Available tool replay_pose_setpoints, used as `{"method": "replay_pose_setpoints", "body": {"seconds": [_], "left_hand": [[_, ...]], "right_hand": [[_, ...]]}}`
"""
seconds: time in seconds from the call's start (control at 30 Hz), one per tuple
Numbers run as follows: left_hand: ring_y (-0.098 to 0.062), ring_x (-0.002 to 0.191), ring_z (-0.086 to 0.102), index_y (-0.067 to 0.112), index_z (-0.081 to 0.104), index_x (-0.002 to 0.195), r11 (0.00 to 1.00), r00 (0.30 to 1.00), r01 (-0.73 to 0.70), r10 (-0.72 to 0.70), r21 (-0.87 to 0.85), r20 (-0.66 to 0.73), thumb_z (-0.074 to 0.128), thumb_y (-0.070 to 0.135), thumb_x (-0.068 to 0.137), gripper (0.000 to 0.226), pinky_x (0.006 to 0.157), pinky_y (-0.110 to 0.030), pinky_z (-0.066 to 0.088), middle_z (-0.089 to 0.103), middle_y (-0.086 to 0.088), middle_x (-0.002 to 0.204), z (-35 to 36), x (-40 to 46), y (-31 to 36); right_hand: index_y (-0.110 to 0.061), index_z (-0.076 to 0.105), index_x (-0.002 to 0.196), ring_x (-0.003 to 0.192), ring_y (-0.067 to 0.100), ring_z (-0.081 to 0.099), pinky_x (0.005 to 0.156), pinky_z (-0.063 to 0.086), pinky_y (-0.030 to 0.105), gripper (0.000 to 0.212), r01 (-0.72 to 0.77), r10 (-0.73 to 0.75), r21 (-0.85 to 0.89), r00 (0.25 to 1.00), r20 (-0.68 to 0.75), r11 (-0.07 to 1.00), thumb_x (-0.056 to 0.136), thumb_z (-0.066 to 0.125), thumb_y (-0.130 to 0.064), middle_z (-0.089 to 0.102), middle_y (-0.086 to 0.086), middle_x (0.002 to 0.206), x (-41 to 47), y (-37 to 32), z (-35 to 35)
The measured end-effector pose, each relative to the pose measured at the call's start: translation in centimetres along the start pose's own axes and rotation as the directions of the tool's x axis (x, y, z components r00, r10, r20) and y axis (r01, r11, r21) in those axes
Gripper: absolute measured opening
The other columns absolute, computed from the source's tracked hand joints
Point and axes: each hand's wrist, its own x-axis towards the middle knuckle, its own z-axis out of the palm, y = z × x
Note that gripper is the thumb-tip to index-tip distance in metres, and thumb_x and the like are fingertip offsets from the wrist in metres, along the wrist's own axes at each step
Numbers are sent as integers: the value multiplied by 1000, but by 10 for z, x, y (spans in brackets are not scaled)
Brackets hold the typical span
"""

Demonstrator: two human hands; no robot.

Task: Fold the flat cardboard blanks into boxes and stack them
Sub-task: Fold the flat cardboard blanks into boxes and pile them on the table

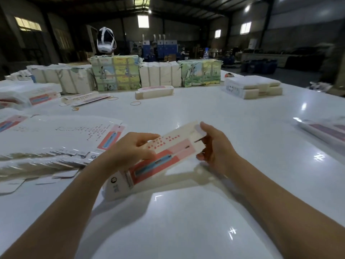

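A long cardboard blank (164,156), cream with a red and pink panel and a blue pen picture, is held tilted just above the white table (186,221). My left hand (130,148) grips its middle from the left, fingers curled over the top edge. My right hand (212,146) pinches the far end, thumb on a rounded end flap. A spread of flat blanks (61,135) lies to the left. One folded box (155,91) lies further back at the centre.
Bundled packs of blanks (115,73) line the table's far side, with a white headset (105,40) above them. Rubber bands (135,103) lie loose. A low stack (252,86) sits back right, more blanks (324,129) at the right edge.
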Motion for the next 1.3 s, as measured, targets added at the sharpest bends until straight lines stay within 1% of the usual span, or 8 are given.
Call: {"method": "replay_pose_setpoints", "body": {"seconds": [0.1, 0.2, 0.33, 0.5, 0.67, 1.03, 1.17, 1.3], "left_hand": [[2, 81, 64, 69, 55, 88, 994, 1000, -14, 15, 104, -5, 51, 49, 70, 27, 55, -10, 46, 62, 33, 84, 10, -6, -2], [-8, 88, 53, 35, 41, 139, 897, 981, -54, 130, 439, -144, 42, 66, 69, 77, 69, -17, 44, 54, 13, 116, 22, -4, -6], [-15, 115, 39, 25, 16, 149, 762, 952, -37, 223, 646, -208, 31, 92, 55, 116, 94, -36, 42, 37, 3, 138, 51, -4, 9], [-16, 105, 43, 20, 28, 144, 767, 871, -62, 353, 639, -340, 63, 70, 66, 99, 87, -34, 44, 46, -1, 126, 56, 0, 4], [-15, 94, 43, 14, 40, 138, 750, 814, -140, 459, 647, -356, 72, 60, 66, 92, 77, -29, 36, 54, -6, 118, 49, -4, 1], [-31, 86, 55, 3, 54, 123, 693, 746, -165, 553, 702, -371, 72, 52, 62, 80, 72, -36, 44, 62, -15, 106, 46, -13, 18], [-34, 83, 56, -1, 56, 120, 651, 751, -127, 556, 749, -357, 83, 43, 58, 81, 71, -39, 46, 62, -17, 102, 45, -13, 18], [-35, 83, 57, -1, 56, 119, 649, 764, -119, 543, 751, -348, 84, 44, 57, 82, 70, -39, 46, 63, -17, 102, 45, -13, 16]], "right_hand": [[-8, 60, 80, 53, 19, 59, 37, 38, 22, 12, 99, -90, -149, 994, 64, 984, 91, 55, -11, 67, 8, 65, -1, 2, 1], [-6, 62, 83, 55, 20, 60, 39, 41, 24, 10, 164, -154, -166, 985, 73, 972, 91, 55, -6, 68, 9, 67, -3, 3, 2], [-3, 64, 90, 55, 19, 61, 41, 45, 25, 10, 224, -198, -190, 969, 145, 956, 93, 56, -8, 68, 7, 66, -5, 7, 6], [-2, 63, 100, 62, 20, 64, 45, 50, 25, 19, 156, -136, -34, 932, 335, 987, 82, 58, -5, 70, 11, 79, -7, 2, 1], [-2, 62, 107, 80, 26, 70, 52, 56, 25, 25, 96, -81, -12, 894, 441, 995, 82, 59, 0, 72, 14, 95, -9, 1, -2], [-16, 76, 76, 67, 25, 71, 46, 54, 26, 38, 338, -279, -132, 900, 335, 932, 83, 55, 14, 74, 5, 80, -8, 0, -5], [-15, 72, 78, 66, 23, 71, 46, 54, 27, 35, 420, -350, -234, 891, 289, 877, 82, 55, 15, 74, 1, 75, -10, 0, 0], [-8, 69, 90, 72, 25, 72, 49, 54, 27, 23, 296, -226, -224, 930, 290, 929, 84, 57, 11, 75, 5, 81, -12, -3, -2]]}}
